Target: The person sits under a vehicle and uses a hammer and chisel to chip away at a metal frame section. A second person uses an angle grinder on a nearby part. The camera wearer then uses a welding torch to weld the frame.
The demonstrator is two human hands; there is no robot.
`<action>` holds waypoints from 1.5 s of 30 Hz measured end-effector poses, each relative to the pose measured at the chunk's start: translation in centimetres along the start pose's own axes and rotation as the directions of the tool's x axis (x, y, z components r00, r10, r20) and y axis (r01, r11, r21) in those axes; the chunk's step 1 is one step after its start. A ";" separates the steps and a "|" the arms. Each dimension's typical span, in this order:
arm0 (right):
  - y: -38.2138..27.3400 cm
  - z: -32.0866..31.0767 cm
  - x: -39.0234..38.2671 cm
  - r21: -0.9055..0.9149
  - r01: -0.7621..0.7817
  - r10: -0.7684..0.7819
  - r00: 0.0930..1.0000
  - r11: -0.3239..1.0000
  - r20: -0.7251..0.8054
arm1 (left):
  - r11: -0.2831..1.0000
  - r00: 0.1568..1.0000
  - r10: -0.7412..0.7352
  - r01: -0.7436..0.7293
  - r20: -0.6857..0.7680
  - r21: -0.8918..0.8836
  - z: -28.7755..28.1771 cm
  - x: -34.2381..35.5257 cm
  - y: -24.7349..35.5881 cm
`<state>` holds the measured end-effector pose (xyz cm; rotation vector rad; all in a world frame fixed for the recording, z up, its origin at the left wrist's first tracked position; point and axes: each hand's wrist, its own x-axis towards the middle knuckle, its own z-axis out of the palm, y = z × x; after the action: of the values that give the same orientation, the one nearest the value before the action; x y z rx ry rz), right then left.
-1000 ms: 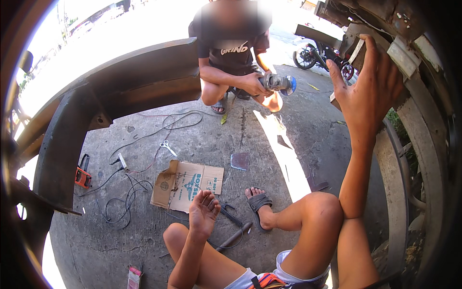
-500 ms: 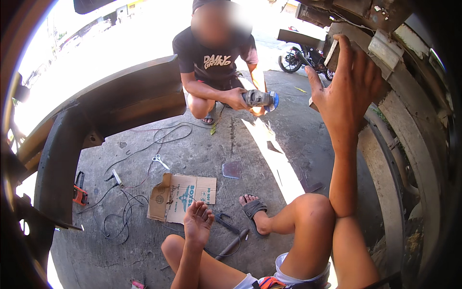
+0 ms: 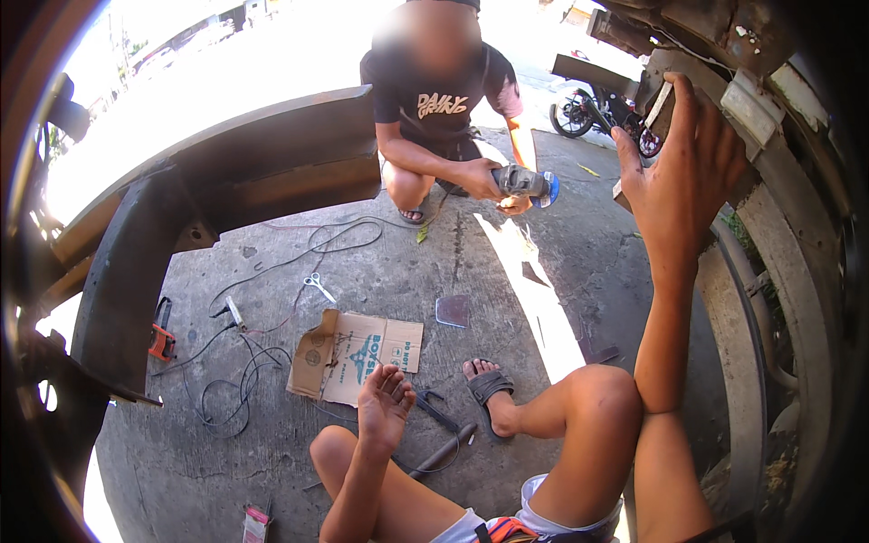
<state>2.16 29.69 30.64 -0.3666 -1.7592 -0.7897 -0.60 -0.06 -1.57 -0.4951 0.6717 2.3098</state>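
Note:
My left hand (image 3: 386,409) is raised above my bent leg, palm up, fingers loosely curled and apart, with nothing in it. Behind it lies a flattened cardboard piece (image 3: 348,351) on the ground. My right hand (image 3: 683,167) is up at the right, its fingers hooked over the end of a metal beam (image 3: 659,95) and its thumb spread away. Part of that beam is hidden by the hand. Facing me, a crouching person (image 3: 442,109) in a dark shirt holds an angle grinder (image 3: 522,181) with a blue disc.
A heavy steel beam (image 3: 272,154) juts in from the left. On the concrete are scissors (image 3: 319,287), a cable (image 3: 243,389), an extension socket (image 3: 235,312), an orange tool (image 3: 162,344), a small flat plate (image 3: 452,311) and a dark rod (image 3: 444,451). A motorcycle (image 3: 597,113) stands behind.
The whole scene has shifted slightly right in the picture as my view turned. Both my hands keep their poses, and the other person still holds the grinder.

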 end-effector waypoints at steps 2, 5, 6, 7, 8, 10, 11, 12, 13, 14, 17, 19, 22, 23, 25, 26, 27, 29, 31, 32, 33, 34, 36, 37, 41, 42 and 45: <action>0.0 0.0 0.0 0.010 0.000 0.000 1.000 1.000 0.002 | 1.000 1.000 0.002 -0.002 0.001 0.005 0.0 0.0 0.0; 0.0 0.0 0.0 -0.004 -0.006 0.006 1.000 1.000 0.011 | 1.000 1.000 0.004 -0.004 0.006 0.008 -0.1 0.0 0.0; 0.0 0.0 0.0 -0.025 -0.002 0.003 1.000 1.000 0.014 | 1.000 1.000 0.004 -0.004 0.004 0.008 -0.1 0.1 0.0; 0.0 -0.1 0.0 -0.010 -0.005 0.005 1.000 1.000 0.014 | 1.000 1.000 0.002 -0.002 0.011 -0.001 -0.1 0.1 0.0; 0.0 0.0 0.0 -0.008 -0.002 0.002 1.000 1.000 0.011 | 1.000 1.000 0.005 -0.005 0.002 0.009 -0.2 0.1 0.0; 0.1 -0.1 -0.1 -0.008 -0.002 0.002 1.000 1.000 0.014 | 1.000 1.000 0.003 -0.003 0.008 0.001 -0.2 0.1 -0.1; 0.1 -0.1 -0.1 -0.010 -0.004 0.004 1.000 1.000 0.018 | 1.000 1.000 0.008 -0.008 0.000 0.009 -0.2 0.1 -0.1; 0.0 -0.1 -0.1 -0.019 -0.004 0.004 1.000 1.000 0.020 | 1.000 1.000 0.008 -0.008 0.001 0.009 -0.2 0.1 -0.1; 0.0 -0.1 -0.1 -0.012 -0.009 0.010 1.000 1.000 0.025 | 1.000 1.000 0.009 -0.009 0.001 0.008 -0.2 0.2 -0.1; 0.0 -0.1 -0.1 -0.012 -0.012 0.013 1.000 1.000 0.029 | 1.000 1.000 0.009 -0.009 0.000 0.007 -0.3 0.2 -0.1; 0.0 -0.1 0.0 -0.004 -0.011 0.011 1.000 1.000 0.017 | 1.000 1.000 0.010 -0.010 0.001 0.008 -0.2 0.2 -0.1; -0.1 -0.2 0.0 0.000 -0.010 0.010 1.000 1.000 0.011 | 1.000 1.000 0.013 -0.013 0.001 0.014 -0.2 0.1 -0.1; -0.1 -0.3 0.1 -0.003 -0.011 0.011 1.000 1.000 0.014 | 1.000 1.000 0.013 -0.013 -0.004 0.015 -0.2 0.2 -0.1; -0.2 -0.3 0.1 -0.004 -0.011 0.011 1.000 1.000 0.011 | 1.000 1.000 0.011 -0.011 -0.001 0.013 -0.2 0.2 -0.1; -0.2 -0.2 0.1 -0.018 -0.018 0.018 1.000 1.000 0.010 | 1.000 1.000 0.008 -0.008 0.003 0.009 -0.1 0.2 -0.1; -0.2 -0.2 0.1 -0.030 -0.022 0.022 1.000 0.999 0.013 | 1.000 1.000 0.008 -0.008 0.007 0.011 -0.1 0.2 -0.1; -0.2 -0.2 0.0 -0.041 -0.025 0.026 1.000 0.999 0.016 | 1.000 1.000 0.007 -0.007 0.009 0.013 -0.1 0.2 -0.1; -0.1 0.0 0.0 -0.040 0.003 -0.004 1.000 0.999 -0.018 | 1.000 1.000 0.004 -0.004 0.008 0.016 -0.1 0.2 -0.1; 0.1 0.2 -0.2 -0.038 0.018 -0.019 0.999 0.999 -0.031 | 1.000 1.000 -0.003 0.003 0.015 0.007 -0.1 0.1 -0.1; 0.2 0.3 -0.3 -0.037 0.019 -0.020 0.999 0.999 -0.027 | 1.000 1.000 -0.003 0.003 0.006 0.018 -0.1 0.1 -0.1; 0.3 0.4 -0.4 -0.037 0.020 -0.020 1.000 0.999 -0.022 | 1.000 1.000 -0.004 0.004 0.006 0.019 -0.1 0.0 -0.1; 0.4 0.5 -0.5 -0.040 0.023 -0.024 0.999 0.999 -0.033 | 1.000 1.000 -0.008 0.008 0.015 0.011 0.0 0.0 -0.1; 0.6 0.6 -0.5 -0.048 0.030 -0.033 0.998 0.998 -0.050 | 1.000 1.000 -0.006 0.006 -0.002 0.027 0.0 0.0 -0.1; 0.7 0.6 -0.5 -0.052 0.031 -0.034 0.998 0.998 -0.056 | 1.000 1.000 -0.012 0.012 -0.001 0.020 0.1 -0.1 -0.1; 0.3 0.7 -0.3 -0.069 0.044 -0.049 0.997 0.997 -0.066 | 1.000 1.000 -0.004 0.004 0.018 0.028 0.2 -0.2 0.0; 0.1 0.6 -0.3 -0.074 0.049 -0.054 0.996 0.996 -0.069 | 1.000 1.000 -0.006 0.006 0.024 0.024 0.2 -0.2 0.0; -0.6 0.5 -0.5 -0.051 -0.012 0.009 0.998 0.999 -0.065 | 1.000 1.000 -0.006 0.005 0.029 0.015 0.4 -0.3 0.1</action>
<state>1.62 29.68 29.96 -0.3802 -1.6779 -0.8319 -0.51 -0.03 -1.11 -0.4550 0.6723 2.3009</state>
